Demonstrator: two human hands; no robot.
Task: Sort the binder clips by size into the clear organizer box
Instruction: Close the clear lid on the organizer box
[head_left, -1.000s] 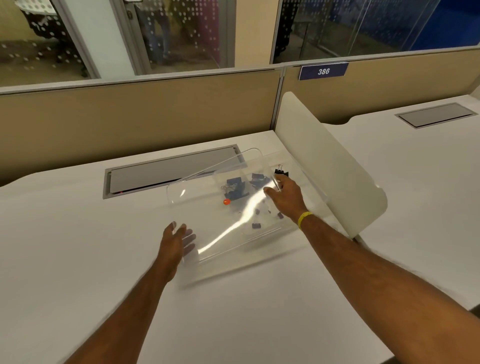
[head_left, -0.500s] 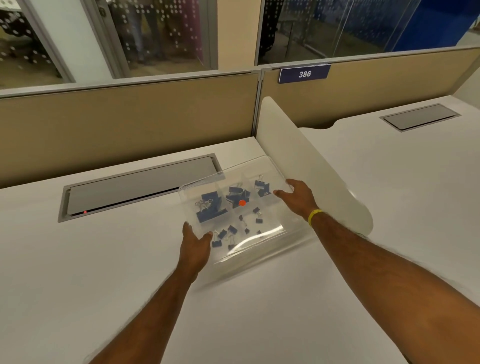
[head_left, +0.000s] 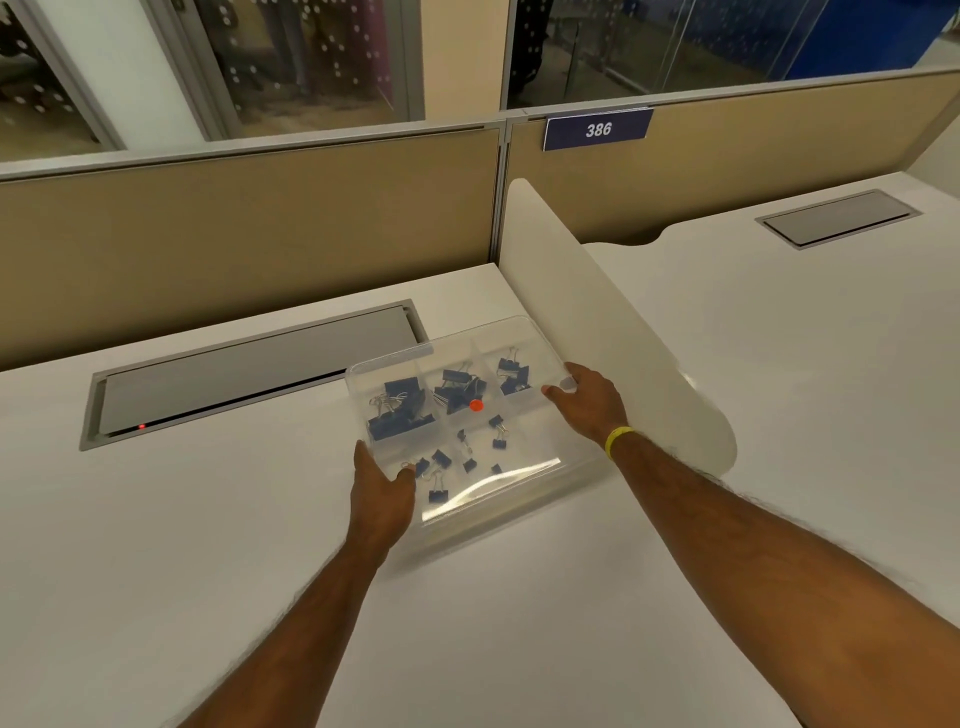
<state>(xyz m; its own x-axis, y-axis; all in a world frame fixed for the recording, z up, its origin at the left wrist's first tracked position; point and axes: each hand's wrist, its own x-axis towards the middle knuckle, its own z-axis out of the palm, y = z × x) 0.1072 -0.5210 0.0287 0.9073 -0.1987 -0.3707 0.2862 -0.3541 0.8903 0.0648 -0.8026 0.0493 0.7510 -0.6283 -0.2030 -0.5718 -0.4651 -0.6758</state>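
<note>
The clear organizer box (head_left: 524, 338) sits on the white desk with its lid down. Blue binder clips lie in its compartments: large clips (head_left: 400, 410) at the back left, medium clips (head_left: 460, 387) in the back middle, smaller ones (head_left: 514, 374) at the back right, and several small clips (head_left: 441, 467) across the front section. A red dot (head_left: 476, 406) shows on the lid. My left hand (head_left: 382, 491) grips the box's front left corner. My right hand (head_left: 589, 397) holds its right edge.
A white curved divider panel (head_left: 613, 322) rises just right of the box. A grey cable hatch (head_left: 249, 369) with a small red light is set into the desk behind it. Tan partition walls close off the back. Another desk lies to the right.
The raised lid has come down onto the box. My left hand moved from the desk to the box's front left corner, and my right hand shifted from the lid to the right edge.
</note>
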